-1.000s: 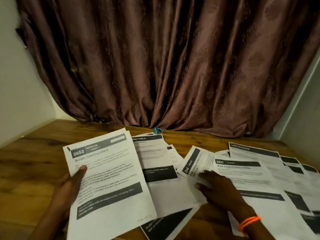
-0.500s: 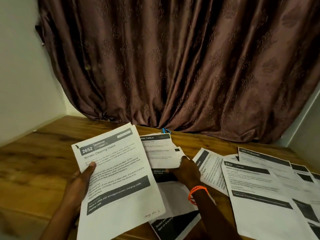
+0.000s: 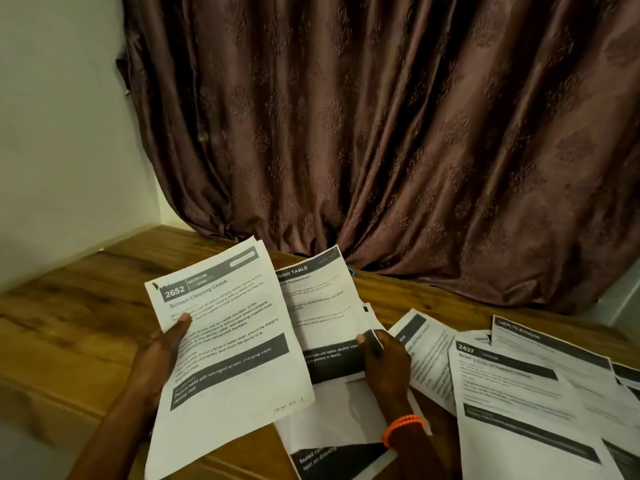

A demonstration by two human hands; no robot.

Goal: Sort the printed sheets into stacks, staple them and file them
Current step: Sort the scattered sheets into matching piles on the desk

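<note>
1. Clearly the head view, the only one, catches the sorting step: loose printed sheets lie spread over the wooden table (image 3: 62,317), and nothing looks stapled or filed yet.
2. Left hand (image 3: 157,351) grips a thin stack headed "2652 Bedroom, Screen Cleaning Check" (image 3: 221,344), thumb pressed on the front near its left edge, fingers hidden behind. The stack is lifted and tilted toward the camera; "page no 1" is handwritten at its lower right corner.
3. Right hand (image 3: 384,365), wearing an orange wristband (image 3: 403,427), pinches the right edge of the "Dressing Table" sheet (image 3: 318,306), thumb on top. That sheet's far end is raised, just beside the held stack and partly behind it.
4. Further sheets lie flat to the right, among them the one numbered "2437" (image 3: 512,386); another lies under the right wrist.
5. Judging by the headings, the next move calls for reading the pinched sheet's number and room against 2652, then either adding it to the stack or setting it on a separate pile.
6. No stapler or file shows; a small blue object (image 3: 351,271) near the curtain (image 3: 381,133) is too small to identify.
</note>
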